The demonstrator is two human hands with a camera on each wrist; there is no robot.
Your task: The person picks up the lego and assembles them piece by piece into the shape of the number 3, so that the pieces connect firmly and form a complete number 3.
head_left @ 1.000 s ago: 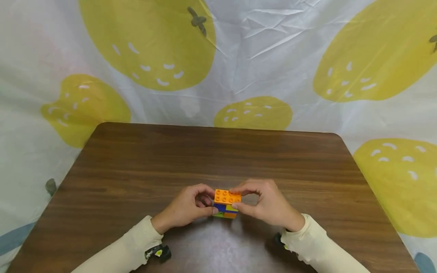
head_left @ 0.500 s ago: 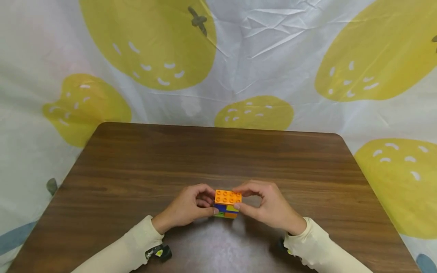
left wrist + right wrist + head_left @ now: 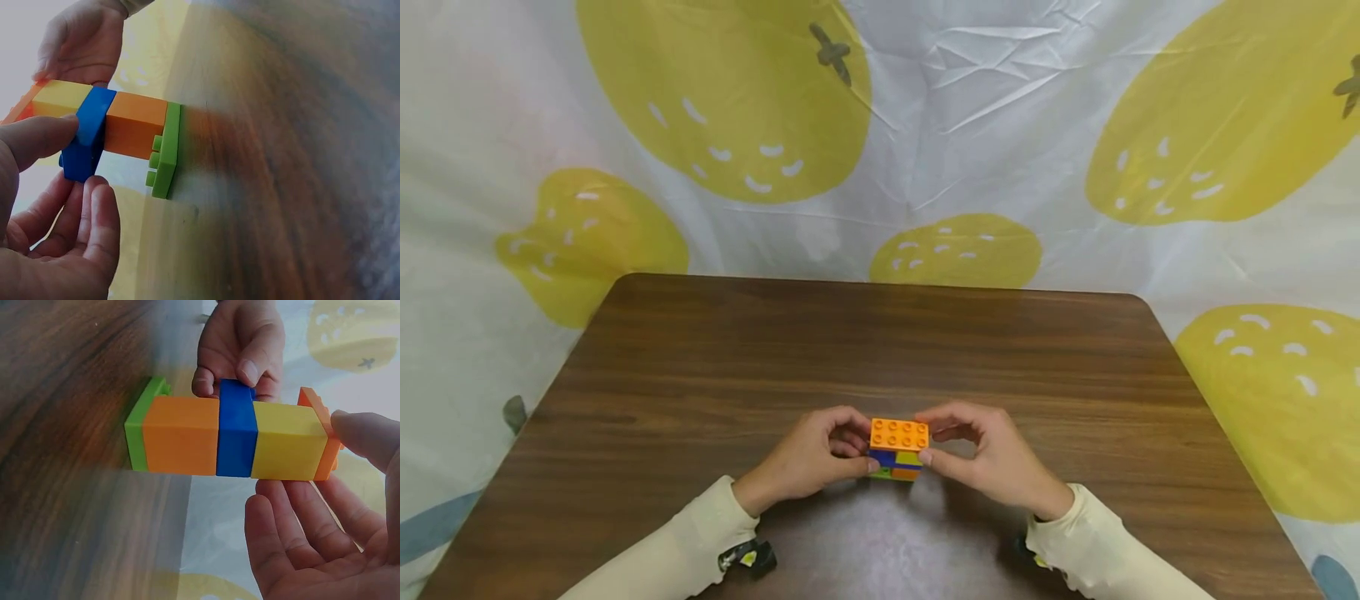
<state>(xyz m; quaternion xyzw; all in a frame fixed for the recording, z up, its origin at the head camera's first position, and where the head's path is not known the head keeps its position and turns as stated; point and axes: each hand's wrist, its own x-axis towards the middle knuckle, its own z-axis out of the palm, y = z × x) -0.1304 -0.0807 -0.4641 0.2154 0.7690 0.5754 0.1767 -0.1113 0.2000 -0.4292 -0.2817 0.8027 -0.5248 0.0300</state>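
Observation:
A stack of toy building bricks stands on the table, topped by a flat orange brick [image 3: 898,434] with studs. Below it come a yellow brick [image 3: 289,440], a flat blue brick [image 3: 236,440], an orange block [image 3: 181,434] and a flat green brick [image 3: 167,150] at the bottom. On the left, my left hand [image 3: 808,457] pinches the blue brick, thumb on the near side and fingertips on the far side. My right hand [image 3: 1000,458] pinches the right end of the orange top brick between thumb and index finger; its other fingers extend loosely behind the stack.
The brown wooden table [image 3: 760,333] extends beyond the hands to a curtain [image 3: 910,125] printed with yellow fruit. A dark wrist device [image 3: 748,557] sits at the left sleeve.
My right hand's fingertips have drawn slightly right, toward the orange top brick's end, uncovering its right-hand studs. My left hand and the stack stay nearly still.

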